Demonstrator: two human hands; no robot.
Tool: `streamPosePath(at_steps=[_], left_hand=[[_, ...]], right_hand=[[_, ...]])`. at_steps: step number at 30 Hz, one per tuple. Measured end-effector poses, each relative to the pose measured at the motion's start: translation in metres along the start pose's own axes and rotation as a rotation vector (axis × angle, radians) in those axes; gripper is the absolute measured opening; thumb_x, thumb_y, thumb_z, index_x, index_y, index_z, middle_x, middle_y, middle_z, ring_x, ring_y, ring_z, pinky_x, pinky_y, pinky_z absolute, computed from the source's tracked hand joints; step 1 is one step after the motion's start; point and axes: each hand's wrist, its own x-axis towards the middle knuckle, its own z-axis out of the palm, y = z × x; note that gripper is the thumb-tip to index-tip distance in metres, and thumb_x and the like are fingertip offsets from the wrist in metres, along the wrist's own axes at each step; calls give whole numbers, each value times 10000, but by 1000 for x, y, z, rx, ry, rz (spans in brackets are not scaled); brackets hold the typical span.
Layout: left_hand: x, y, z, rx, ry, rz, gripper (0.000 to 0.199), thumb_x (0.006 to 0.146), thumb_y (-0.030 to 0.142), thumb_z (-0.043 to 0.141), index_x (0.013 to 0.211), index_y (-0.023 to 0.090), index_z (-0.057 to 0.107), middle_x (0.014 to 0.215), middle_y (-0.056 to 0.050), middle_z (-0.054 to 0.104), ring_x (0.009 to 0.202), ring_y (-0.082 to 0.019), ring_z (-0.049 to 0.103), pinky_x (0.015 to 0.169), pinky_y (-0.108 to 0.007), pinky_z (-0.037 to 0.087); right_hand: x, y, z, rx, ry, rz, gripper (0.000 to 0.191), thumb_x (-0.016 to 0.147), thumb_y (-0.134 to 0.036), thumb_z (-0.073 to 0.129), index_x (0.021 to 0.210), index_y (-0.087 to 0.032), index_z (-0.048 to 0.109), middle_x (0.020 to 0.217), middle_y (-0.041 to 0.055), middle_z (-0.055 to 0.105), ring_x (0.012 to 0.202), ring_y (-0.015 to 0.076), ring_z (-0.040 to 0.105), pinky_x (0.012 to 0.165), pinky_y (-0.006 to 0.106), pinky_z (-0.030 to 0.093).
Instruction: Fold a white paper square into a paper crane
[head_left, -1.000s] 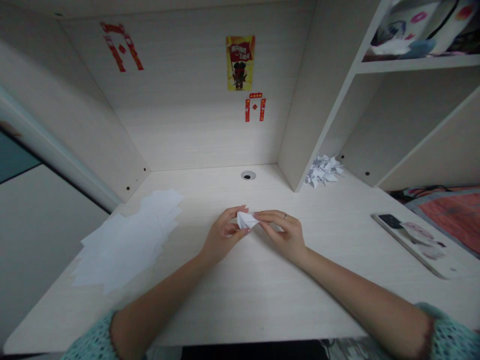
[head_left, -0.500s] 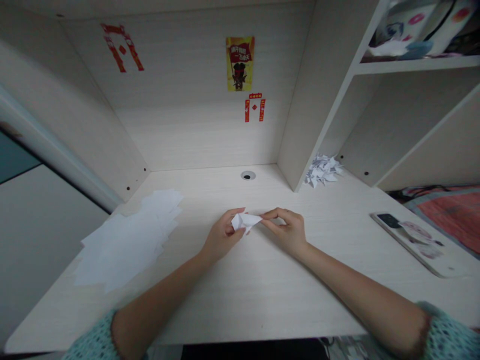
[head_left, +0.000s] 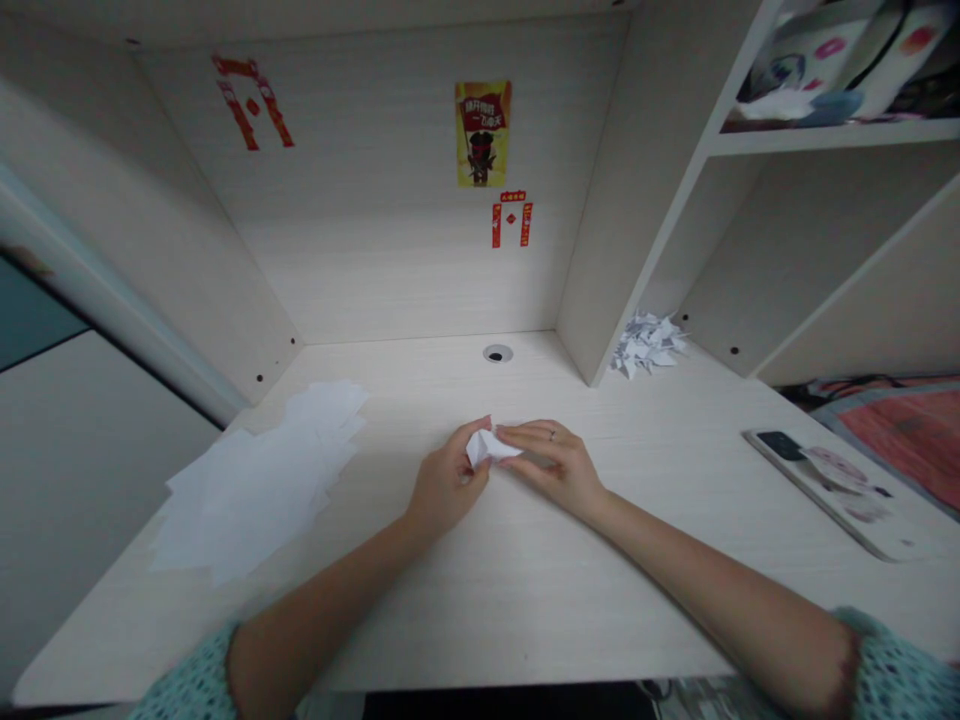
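Compared with half a second ago, the bare right hand (head_left: 566, 468) has come in closer to the bare left hand (head_left: 446, 482). Its fingers, then bent and pinching the pointed tip of the small, folded white paper piece (head_left: 484, 446), now stretch out over the paper toward the left fingertips, with the thumb below. A thin metal ring (head_left: 553, 435) on the right hand shows more plainly again. The paper's point, which jutted clear of the left hand, now lies between the right fingers and thumb. The left hand's thumb and fingers, spread wider a second ago, have drawn in around the paper.
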Motion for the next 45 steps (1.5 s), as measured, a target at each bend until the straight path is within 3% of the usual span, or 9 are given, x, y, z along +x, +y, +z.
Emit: streamPosePath(at_steps=[9, 18, 24, 31, 39, 45], left_hand=[[-3, 5, 1, 57, -46, 47, 456, 786, 265, 541, 1240, 284, 503, 1178, -14, 607, 817, -133, 620, 744, -236, 501], [-4, 6, 1, 95, -46, 22, 463, 784, 288, 551, 1246, 302, 529, 951, 12, 690, 717, -122, 622, 713, -230, 511], [-2, 5, -3, 176, -26, 75, 450, 776, 299, 579, 1224, 332, 548, 1118, 14, 661, 736, -132, 636, 688, -226, 501], [-2, 7, -5, 282, -4, 194, 418, 787, 265, 568, 1201, 322, 565, 1201, 13, 621, 749, -137, 647, 777, -257, 491], [-1, 5, -5, 343, -27, 127, 409, 811, 273, 514, 1219, 293, 535, 1114, 21, 666, 742, -104, 647, 688, -198, 504], [-1, 5, -4, 338, -33, 140, 403, 810, 275, 506, 1211, 279, 540, 1096, 17, 671, 726, -92, 653, 618, -165, 503]], right_hand=[[-2, -1, 1, -54, 64, -13, 257, 790, -270, 642, 1043, -312, 667, 904, 24, 727, 835, 193, 661, 779, 366, 509], [-2, -4, 1, -61, 74, -25, 267, 787, -252, 645, 1046, -319, 664, 904, 15, 727, 837, 194, 659, 769, 365, 513], [-2, -4, 0, -59, 70, -47, 304, 795, -225, 639, 1082, -324, 644, 915, 9, 726, 837, 185, 657, 773, 361, 506], [-1, -3, 1, -26, 65, -64, 337, 782, -208, 655, 1095, -333, 636, 919, 4, 725, 839, 181, 654, 766, 353, 505], [-1, -3, 4, 40, 103, 11, 303, 752, -253, 689, 1053, -280, 667, 896, 32, 722, 821, 181, 647, 763, 340, 510], [-2, -5, 3, -28, 77, -40, 271, 790, -212, 648, 1046, -297, 672, 877, 13, 733, 809, 169, 657, 757, 327, 492]])
